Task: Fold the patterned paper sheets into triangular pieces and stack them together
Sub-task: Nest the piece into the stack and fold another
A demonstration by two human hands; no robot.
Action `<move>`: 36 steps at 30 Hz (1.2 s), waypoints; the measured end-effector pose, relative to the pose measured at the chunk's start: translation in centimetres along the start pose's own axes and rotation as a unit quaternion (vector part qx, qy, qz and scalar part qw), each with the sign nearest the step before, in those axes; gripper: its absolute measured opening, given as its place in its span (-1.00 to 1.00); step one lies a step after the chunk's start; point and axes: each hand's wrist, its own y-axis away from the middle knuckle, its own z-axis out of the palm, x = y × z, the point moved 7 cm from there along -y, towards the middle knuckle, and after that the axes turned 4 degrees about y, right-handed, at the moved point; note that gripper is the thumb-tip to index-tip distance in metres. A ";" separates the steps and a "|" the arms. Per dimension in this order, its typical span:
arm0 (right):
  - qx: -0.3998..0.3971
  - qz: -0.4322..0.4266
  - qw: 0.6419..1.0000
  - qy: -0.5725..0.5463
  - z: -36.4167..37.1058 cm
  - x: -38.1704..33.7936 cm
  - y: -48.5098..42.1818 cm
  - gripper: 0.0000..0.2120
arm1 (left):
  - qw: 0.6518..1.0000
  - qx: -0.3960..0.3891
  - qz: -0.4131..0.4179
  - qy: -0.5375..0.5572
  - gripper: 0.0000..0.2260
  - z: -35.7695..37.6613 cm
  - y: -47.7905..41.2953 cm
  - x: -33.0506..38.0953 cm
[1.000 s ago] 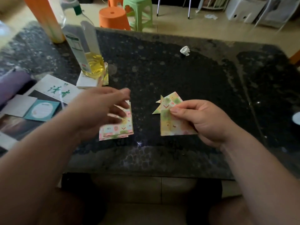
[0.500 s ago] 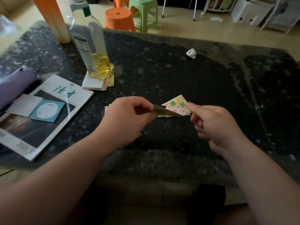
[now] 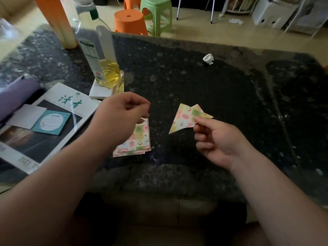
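The right hand [image 3: 218, 139] is pinching the folded triangle pieces [image 3: 186, 118] by their right side, with the thumb and first finger pressing together on the paper. The other fingers are curling in under them. The pieces are tucked into each other, and their pointy ends are sticking out to the left and up, just over the dark table [image 3: 230, 86].

The left hand [image 3: 120, 118] is hanging over the stack of patterned paper sheets [image 3: 136, 142]. Its fingers are curling in, with the thumb close to the fingertips. The hand is blurry, so I cannot tell if it is pinching anything. The stack is lying flat on the table, partly hiding under that hand.

An oil bottle [image 3: 99, 55] is standing on a small paper pad [image 3: 101, 90] behind the left hand. A magazine [image 3: 53, 118] is lying at the left with a teal card [image 3: 51, 122] and a white card [image 3: 26, 116] on top. A crumpled white paper ball [image 3: 208, 58] is sitting far back on the table. An orange stool [image 3: 130, 22] and a green stool [image 3: 157, 15] are standing on the floor behind.
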 end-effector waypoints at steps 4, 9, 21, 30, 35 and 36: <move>0.098 0.053 0.992 0.054 -2.2 1.2 -1.4 -0.78 | 0.998 -0.025 -0.051 0.012 -0.90 -0.6 -0.4 -1.5; 0.077 0.049 0.981 0.171 -0.2 2.5 -1.2 -0.83 | 0.963 -0.104 -0.084 -0.235 -0.94 -0.8 0.5 -4.3; 0.002 -0.020 0.985 0.171 8.8 3.8 -1.6 -0.84 | 0.889 -0.166 -0.039 -0.424 -0.64 -1.3 3.1 -8.7; 0.010 -0.039 0.982 0.184 9.8 3.8 -1.7 -0.69 | 0.906 -0.095 0.006 -0.413 -0.68 -1.3 2.9 -9.1; 0.011 -0.047 0.979 0.200 9.7 3.8 -1.6 -0.72 | 0.912 -0.069 0.006 -0.403 -0.63 -1.3 2.7 -9.0; 0.011 -0.052 0.978 0.204 9.7 3.7 -1.6 -0.73 | 0.914 -0.065 0.006 -0.401 -0.60 -1.3 2.7 -9.0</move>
